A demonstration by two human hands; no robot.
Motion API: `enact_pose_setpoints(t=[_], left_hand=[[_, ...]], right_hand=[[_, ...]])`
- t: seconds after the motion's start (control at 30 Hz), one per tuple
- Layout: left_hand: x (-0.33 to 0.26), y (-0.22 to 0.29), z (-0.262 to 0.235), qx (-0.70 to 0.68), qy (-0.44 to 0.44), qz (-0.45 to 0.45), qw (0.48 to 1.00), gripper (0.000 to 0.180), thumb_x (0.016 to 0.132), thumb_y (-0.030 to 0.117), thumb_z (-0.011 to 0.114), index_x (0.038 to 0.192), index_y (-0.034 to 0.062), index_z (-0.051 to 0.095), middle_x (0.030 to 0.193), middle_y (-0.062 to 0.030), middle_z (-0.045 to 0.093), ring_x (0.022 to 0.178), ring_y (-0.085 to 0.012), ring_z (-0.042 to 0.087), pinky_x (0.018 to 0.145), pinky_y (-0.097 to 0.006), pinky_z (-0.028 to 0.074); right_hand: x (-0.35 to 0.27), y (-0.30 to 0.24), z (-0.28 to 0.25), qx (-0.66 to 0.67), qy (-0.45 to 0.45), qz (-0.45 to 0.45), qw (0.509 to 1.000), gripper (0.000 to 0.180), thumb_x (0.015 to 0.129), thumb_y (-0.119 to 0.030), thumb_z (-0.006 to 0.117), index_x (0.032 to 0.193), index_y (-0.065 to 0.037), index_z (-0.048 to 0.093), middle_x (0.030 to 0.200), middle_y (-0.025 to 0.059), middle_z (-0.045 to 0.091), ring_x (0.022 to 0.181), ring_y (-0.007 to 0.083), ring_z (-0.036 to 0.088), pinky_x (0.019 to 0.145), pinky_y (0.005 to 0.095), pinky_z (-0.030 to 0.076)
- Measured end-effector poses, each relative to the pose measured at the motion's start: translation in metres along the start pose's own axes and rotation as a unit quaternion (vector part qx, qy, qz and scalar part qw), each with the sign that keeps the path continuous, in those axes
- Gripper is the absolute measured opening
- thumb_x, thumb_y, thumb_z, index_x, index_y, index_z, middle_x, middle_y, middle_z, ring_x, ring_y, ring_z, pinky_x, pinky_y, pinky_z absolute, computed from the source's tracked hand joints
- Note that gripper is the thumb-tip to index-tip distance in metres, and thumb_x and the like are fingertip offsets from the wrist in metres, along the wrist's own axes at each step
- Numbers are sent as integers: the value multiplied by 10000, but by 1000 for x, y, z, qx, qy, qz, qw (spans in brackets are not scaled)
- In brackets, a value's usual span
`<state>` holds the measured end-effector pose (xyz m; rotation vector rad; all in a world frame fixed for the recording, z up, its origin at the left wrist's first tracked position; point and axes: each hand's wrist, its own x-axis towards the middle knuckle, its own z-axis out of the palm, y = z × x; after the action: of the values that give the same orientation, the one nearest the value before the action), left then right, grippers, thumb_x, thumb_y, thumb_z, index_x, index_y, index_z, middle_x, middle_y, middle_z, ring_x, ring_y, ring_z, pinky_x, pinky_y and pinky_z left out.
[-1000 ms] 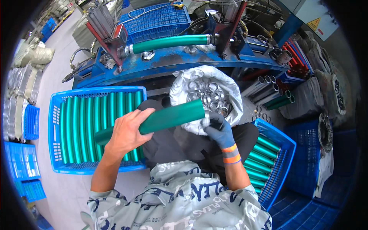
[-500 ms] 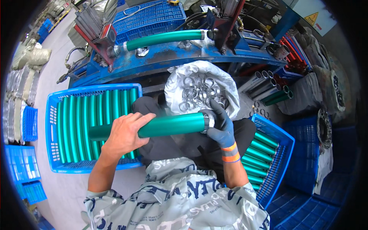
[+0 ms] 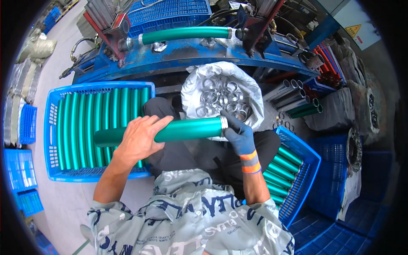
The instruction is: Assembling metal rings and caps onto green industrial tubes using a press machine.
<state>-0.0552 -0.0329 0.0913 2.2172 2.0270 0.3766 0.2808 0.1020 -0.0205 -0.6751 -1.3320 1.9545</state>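
Observation:
A green metal tube (image 3: 189, 129) lies level across my lap, and my bare left hand (image 3: 139, 138) wraps over it from above. At its right end sits a silver metal ring (image 3: 224, 124), fitted on the tube. My right hand (image 3: 239, 135), in a dark blue glove with an orange and grey cuff, pinches this ring between thumb and fingers. Just beyond the tube stands a white sack (image 3: 191, 91) with many loose silver rings (image 3: 221, 97) inside. On the left, a blue crate (image 3: 50, 127) holds a row of similar green tubes (image 3: 80, 129).
Another blue crate (image 3: 312, 165) with green tubes is at my right. Ahead runs a blue machine bench (image 3: 182, 61) with a green tube (image 3: 185, 35) clamped between its heads. Bare metal tubes (image 3: 280, 91) and scattered rings (image 3: 285, 123) lie right of the sack.
The ring has gone from standing out at the tube's end to sitting flush on it. My right hand has shifted slightly left. The whole view has tilted a little.

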Motion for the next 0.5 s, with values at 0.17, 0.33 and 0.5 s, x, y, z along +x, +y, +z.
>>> enact_pose_setpoints(t=[0.17,0.33,0.5], left_hand=[[2,-8,7,-123,39,-33,991,737,773,81,920,1483,120,728,1121,-109,747,1028,-284,756,948,-399,590],[-4,-5,12,-491,230,-157,826,676,892,231,986,1434,-30,678,1243,-100,772,1118,-219,748,1012,-371,596],[2,6,41,-595,322,-140,723,530,1006,301,872,1378,-2,647,1244,-165,777,1062,-246,747,990,-423,610]], right_hand=[[44,11,-64,-21,83,-68,994,630,1083,-36,730,1685,31,558,1472,109,735,1250,171,718,1103,344,589],[70,92,-139,-590,51,34,805,557,1015,-431,834,1466,-110,781,1326,181,824,1214,339,803,1013,482,631],[75,179,-148,-764,-20,126,632,552,952,-605,783,1341,-217,841,1211,186,841,1132,408,808,1001,566,630]])
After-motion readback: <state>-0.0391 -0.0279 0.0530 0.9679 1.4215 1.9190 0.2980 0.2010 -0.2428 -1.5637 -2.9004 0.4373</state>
